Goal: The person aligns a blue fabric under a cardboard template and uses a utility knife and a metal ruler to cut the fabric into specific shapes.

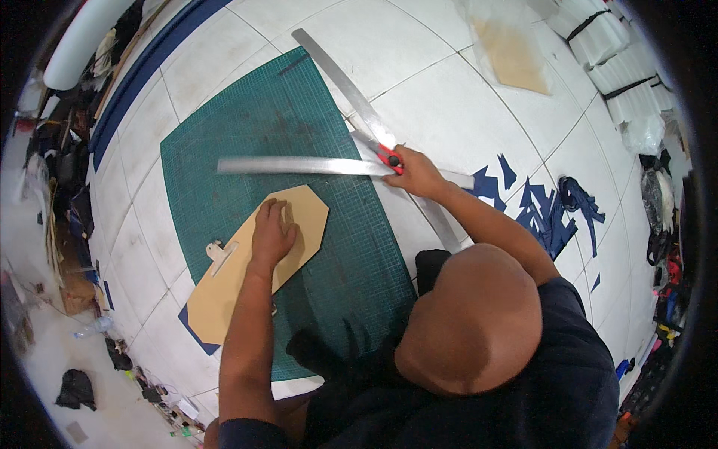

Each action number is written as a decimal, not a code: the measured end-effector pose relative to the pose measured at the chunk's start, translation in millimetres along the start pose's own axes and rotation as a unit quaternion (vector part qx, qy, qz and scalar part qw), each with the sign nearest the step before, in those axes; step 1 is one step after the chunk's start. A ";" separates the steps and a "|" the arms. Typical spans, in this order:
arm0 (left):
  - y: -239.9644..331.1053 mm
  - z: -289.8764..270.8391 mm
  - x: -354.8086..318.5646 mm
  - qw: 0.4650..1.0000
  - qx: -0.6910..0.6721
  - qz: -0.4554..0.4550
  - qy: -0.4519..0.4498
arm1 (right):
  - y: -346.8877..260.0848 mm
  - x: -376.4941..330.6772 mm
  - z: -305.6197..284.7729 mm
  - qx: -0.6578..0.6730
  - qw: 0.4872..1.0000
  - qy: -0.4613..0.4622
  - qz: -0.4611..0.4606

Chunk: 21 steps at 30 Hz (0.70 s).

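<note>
My left hand (274,233) lies on a long tan pattern board (224,292) with cut-off corners, its fingers resting over the board's upper part. A pale bulldog clip (218,254) grips the board's left edge. Dark blue material (196,333) peeks out from beneath at the lower left. My right hand (416,173) is closed around a red cutter (390,159) with a round black knob. Under that hand, one steel ruler (299,165) reaches leftward over the green cutting mat (232,123). A second steel ruler (340,78) crosses it diagonally; whether my fingers also grip a ruler is unclear.
Dark blue offcuts (550,213) lie on the white tiles at the right. A tan sheet in clear plastic (512,56) is at the far right, near strapped white bundles (602,37). A dark blue roll (142,82) and assorted clutter line the left side.
</note>
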State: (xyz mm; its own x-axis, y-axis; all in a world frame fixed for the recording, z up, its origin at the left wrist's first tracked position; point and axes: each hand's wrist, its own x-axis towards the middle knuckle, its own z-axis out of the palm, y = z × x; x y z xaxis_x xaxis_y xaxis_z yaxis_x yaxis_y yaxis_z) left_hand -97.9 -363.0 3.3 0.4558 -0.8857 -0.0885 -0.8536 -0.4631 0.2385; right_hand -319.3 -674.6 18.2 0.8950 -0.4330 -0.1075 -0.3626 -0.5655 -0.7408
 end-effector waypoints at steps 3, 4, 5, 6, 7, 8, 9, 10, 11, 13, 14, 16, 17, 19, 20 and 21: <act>10.9 -21.7 22.8 0.993 -0.013 0.116 0.007 | 18.5 -29.3 -7.2 -0.014 0.988 0.129 0.079; 14.4 -30.2 28.8 0.985 -0.007 0.172 0.014 | 19.0 -39.1 -14.5 -0.019 0.979 0.168 0.113; 16.9 -38.7 40.0 0.976 -0.002 0.216 0.007 | 24.0 -46.7 -19.9 0.007 0.972 0.186 0.142; 18.1 -46.1 49.1 0.970 0.004 0.244 -0.008 | 26.9 -54.7 -25.5 0.034 0.963 0.203 0.172; 18.8 -47.4 57.8 0.966 0.002 0.257 -0.040 | 31.9 -62.5 -29.6 0.048 0.955 0.217 0.194; 19.3 -48.9 65.4 0.965 -0.002 0.252 -0.076 | 36.2 -69.0 -31.8 0.053 0.947 0.231 0.218; 18.5 -49.7 72.4 0.963 0.001 0.245 -0.111 | 41.7 -71.8 -31.9 0.049 0.944 0.238 0.221; 17.4 -50.8 77.2 0.961 0.002 0.238 -0.143 | 46.8 -74.5 -31.4 0.044 0.942 0.245 0.225; 18.2 -49.0 82.0 0.957 0.001 0.235 -0.167 | 51.1 -79.8 -31.5 0.048 0.935 0.264 0.230; 22.5 -50.6 89.6 0.951 0.003 0.228 -0.209 | 57.3 -88.2 -31.3 0.064 0.924 0.296 0.235; 24.5 -49.8 94.7 0.949 0.001 0.224 -0.224 | 61.3 -91.3 -34.0 0.039 0.922 0.285 0.261; 26.5 -46.5 100.7 0.944 0.001 0.221 -0.246 | 60.7 -91.1 -39.2 0.053 0.916 0.275 0.286; 24.6 -46.9 103.5 0.940 0.006 0.215 -0.264 | 61.5 -90.8 -36.2 0.047 0.917 0.271 0.290; 21.5 -45.3 107.1 0.935 0.022 0.212 -0.284 | 62.9 -85.7 -34.4 0.033 0.918 0.267 0.291; 21.4 -42.9 107.7 0.933 0.029 0.211 -0.292 | 62.6 -85.0 -35.4 0.026 0.920 0.257 0.294; 20.6 -38.9 107.9 0.930 0.032 0.212 -0.300 | 59.1 -86.9 -38.3 0.017 0.922 0.248 0.299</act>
State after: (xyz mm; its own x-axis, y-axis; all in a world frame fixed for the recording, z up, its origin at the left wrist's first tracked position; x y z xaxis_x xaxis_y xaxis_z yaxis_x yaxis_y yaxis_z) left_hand -56.5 -466.8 36.4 -0.1308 -0.8397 -0.5271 -0.9466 -0.0523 0.3182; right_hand -428.5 -697.3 9.2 0.3069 -0.9318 -0.1939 -0.7359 -0.1031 -0.6692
